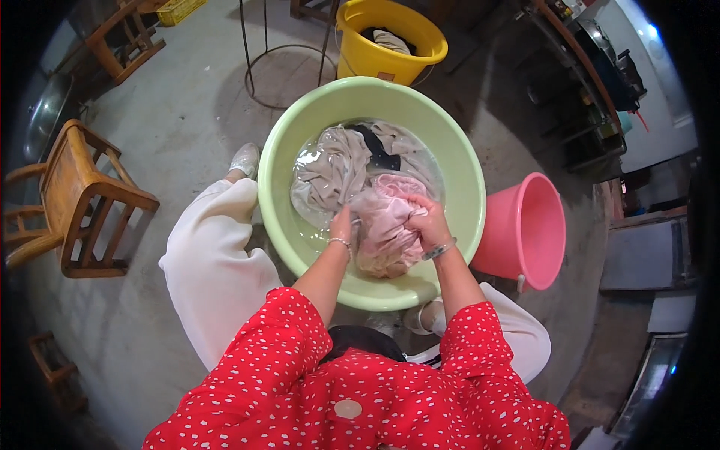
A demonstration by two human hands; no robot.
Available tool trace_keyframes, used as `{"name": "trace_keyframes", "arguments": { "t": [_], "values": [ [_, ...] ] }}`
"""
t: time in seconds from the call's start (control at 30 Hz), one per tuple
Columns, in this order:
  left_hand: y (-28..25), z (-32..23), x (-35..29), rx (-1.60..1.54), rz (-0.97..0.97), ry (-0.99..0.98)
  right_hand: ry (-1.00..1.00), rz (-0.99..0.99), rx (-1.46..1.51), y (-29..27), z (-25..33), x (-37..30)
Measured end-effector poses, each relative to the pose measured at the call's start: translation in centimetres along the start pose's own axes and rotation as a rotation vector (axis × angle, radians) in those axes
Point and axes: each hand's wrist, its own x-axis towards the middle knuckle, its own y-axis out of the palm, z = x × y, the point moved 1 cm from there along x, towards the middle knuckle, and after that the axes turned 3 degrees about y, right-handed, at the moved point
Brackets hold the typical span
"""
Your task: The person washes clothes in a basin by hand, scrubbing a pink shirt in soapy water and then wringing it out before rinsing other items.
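A large pale green basin (289, 135) stands on the floor in front of me with water and wet laundry in it. Both my hands are over its near half, on a pink garment (390, 236) that is bunched up and wet. My right hand (429, 223) is closed on the garment's right side. My left hand (341, 226) grips its left edge, with the fingers partly hidden by cloth. Farther back in the water lie a beige-grey garment (334, 169) and a black piece of cloth (382, 154).
A pink bucket (506, 229) leans over beside the basin at right. Behind stands a yellow bucket (375, 67) with dark and light cloth inside. A round metal stand (289, 49) is at the back. On the left is a wooden chair (86, 180). My legs flank the basin.
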Motion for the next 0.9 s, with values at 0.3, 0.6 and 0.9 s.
{"name": "trace_keyframes", "arguments": {
  "t": [0.3, 0.6, 0.9],
  "values": [
    [2.8, -6.5, -7.1, -1.085, 0.501, -0.15, -0.012, -0.276, -0.283, -1.7, -1.7, -1.3],
    [1.2, -2.0, -3.2, -0.93, 1.026, -0.07, -0.872, -0.151, -1.037, 12.2, -0.6, -5.4],
    [3.2, 0.8, -4.6, -0.943, 0.862, -0.21, -0.775, -0.319, -1.135, 10.5, -2.9, -3.6]
  ]
}}
